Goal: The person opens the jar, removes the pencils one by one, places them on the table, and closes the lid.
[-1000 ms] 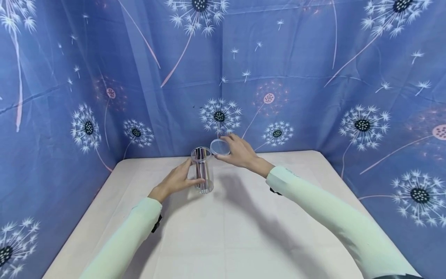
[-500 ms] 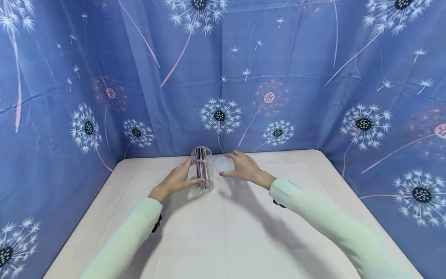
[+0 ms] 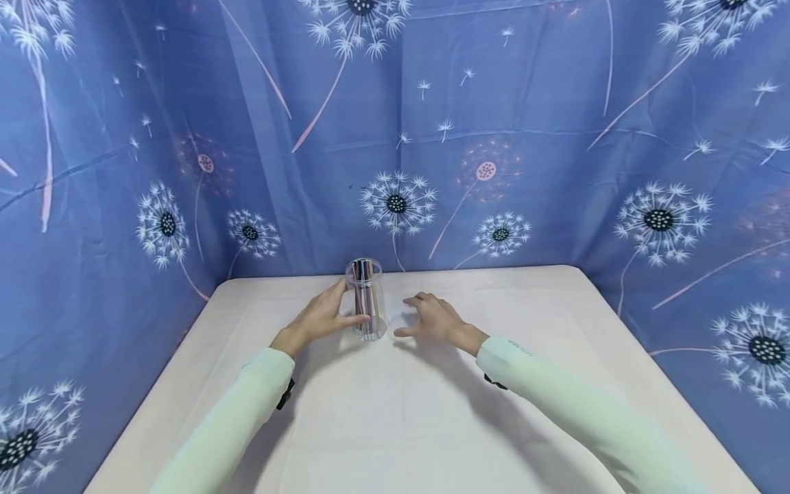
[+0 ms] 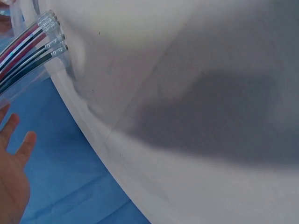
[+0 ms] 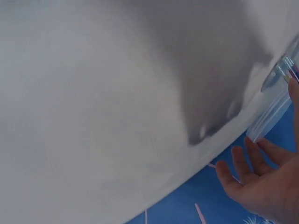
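A clear cylindrical jar [image 3: 378,309] stands upright near the table's back edge. Several slim coloured sticks [image 3: 364,295], pens or pencils, fill it; their pale ends show through the plastic in the left wrist view. My left hand [image 3: 321,317] holds the jar from the left, thumb across its front, its other fingers at the far side partly hidden. Just right of the jar, my right hand [image 3: 437,321] has a clear round lid [image 5: 269,117] between thumb and fingers. The lid is low by the tabletop and hard to make out in the head view.
A pale cloth covers the table [image 3: 401,425], and both arms throw shadows on it. Blue curtain [image 3: 321,206] with dandelion prints rises behind the back edge and along both sides.
My right hand has brought the lid down from beside the jar's rim to near the tabletop, moving towards me. The left hand keeps its hold on the jar. The head view has shifted slightly.
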Demonstrator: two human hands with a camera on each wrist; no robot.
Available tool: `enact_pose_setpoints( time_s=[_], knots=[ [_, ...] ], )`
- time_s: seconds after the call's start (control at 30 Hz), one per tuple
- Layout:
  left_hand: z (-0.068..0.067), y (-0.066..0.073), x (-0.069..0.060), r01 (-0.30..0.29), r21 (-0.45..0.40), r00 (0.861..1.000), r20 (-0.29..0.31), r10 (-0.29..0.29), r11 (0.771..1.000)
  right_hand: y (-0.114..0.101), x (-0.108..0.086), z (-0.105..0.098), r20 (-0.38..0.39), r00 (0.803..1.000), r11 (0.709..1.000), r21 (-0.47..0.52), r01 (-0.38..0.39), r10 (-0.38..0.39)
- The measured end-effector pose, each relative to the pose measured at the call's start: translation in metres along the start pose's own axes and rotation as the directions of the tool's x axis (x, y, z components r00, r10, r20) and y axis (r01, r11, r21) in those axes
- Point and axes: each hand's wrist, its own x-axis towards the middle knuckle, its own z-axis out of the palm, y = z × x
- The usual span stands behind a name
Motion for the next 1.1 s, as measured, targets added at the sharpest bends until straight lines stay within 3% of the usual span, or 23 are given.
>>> enact_pose_setpoints(
  time_s=[0.33,0.7,1.1],
  knots=[
    [0.003,0.001,0.001,-0.012,-0.007,1.000,-0.004,0.012,1.000,0.002,0.000,0.014,0.021,0.999,0.995,-0.085,0.042,-0.040],
    [0.001,0.000,-0.002,0.031,0.000,0.999,0.010,-0.031,1.000,0.002,-0.002,0.022,0.047,0.999,0.999,-0.032,-0.001,0.002],
    [0.001,0.001,-0.001,0.016,0.008,1.000,0.000,-0.016,1.000,0.005,0.000,0.013,0.062,0.998,0.996,-0.085,-0.002,0.007]
  ],
)
